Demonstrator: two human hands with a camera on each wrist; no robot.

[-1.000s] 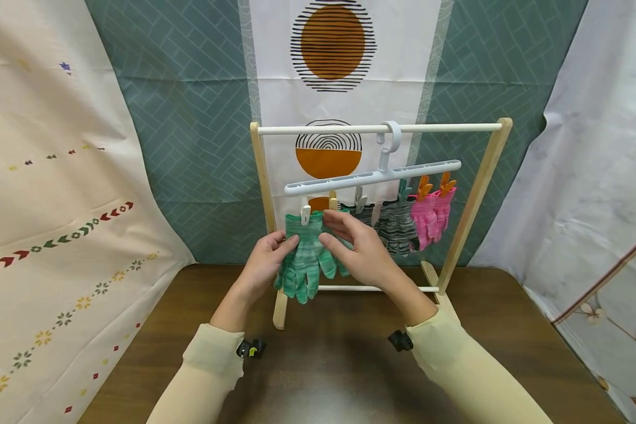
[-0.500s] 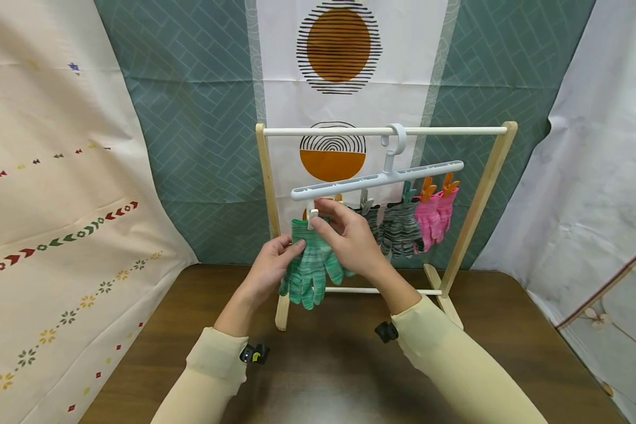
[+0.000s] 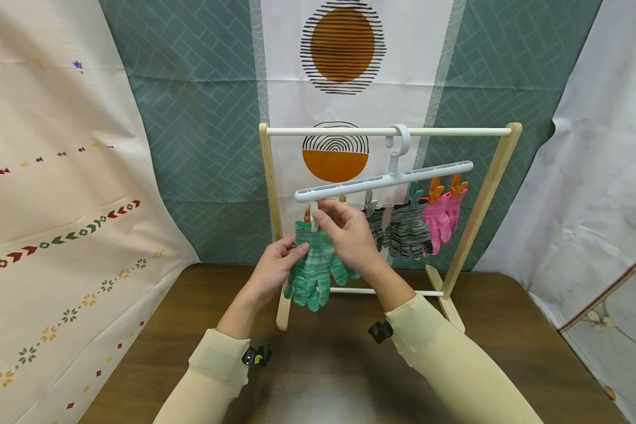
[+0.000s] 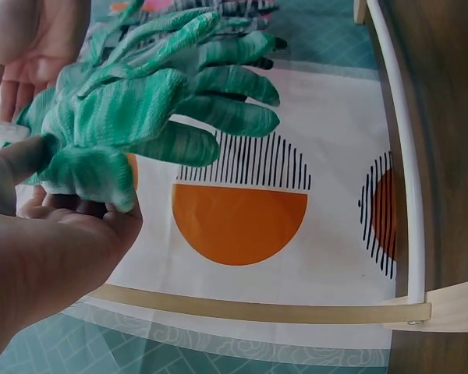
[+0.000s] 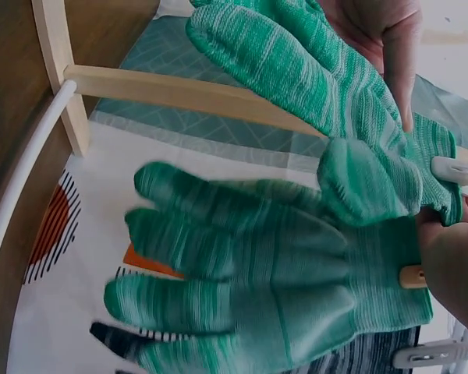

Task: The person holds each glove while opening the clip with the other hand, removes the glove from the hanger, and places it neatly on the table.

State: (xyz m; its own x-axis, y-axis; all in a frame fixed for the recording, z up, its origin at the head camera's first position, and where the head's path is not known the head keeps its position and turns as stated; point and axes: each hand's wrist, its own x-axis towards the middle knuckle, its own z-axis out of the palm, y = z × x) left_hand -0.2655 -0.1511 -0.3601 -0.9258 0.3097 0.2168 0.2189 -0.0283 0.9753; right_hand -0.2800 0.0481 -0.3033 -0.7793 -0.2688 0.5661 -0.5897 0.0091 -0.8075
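1. The front green glove (image 3: pixel 314 268) hangs fingers down over the tabletop (image 3: pixel 318 377), toward its far edge, by the left foot of the rack.
2. Your left grip (image 3: pixel 278 265) pinches this glove at the left side of its cuff, thumb on the front and fingers behind.
3. Your right grip (image 3: pixel 350 232) pinches the white clip (image 5: pixel 456 171) on the glove's cuff, thumb in front.
4. The second green glove (image 5: pixel 273 288) hangs just behind the front one, with a tan clip (image 5: pixel 412 276) at its cuff.
5. Above your hands runs the pale hanger (image 3: pixel 344 188), tilted, its left end lower than its right.
6. Toward the tabletop's right edge, black-and-grey gloves (image 3: pixel 407 229) hang next along the hanger, then pink gloves (image 3: pixel 437 227) under orange clips (image 3: pixel 436 191) at its right end.
7. The hanger hooks over the top bar of the wooden rack (image 3: pixel 474 206), which stands along the tabletop's far edge.
8. Beyond that edge hangs a teal cloth (image 3: pixel 191 147) with a white panel of orange discs.
9. You wear pale yellow sleeves (image 3: pixel 217 365), with a black device (image 3: pixel 257 356) at your left wrist.
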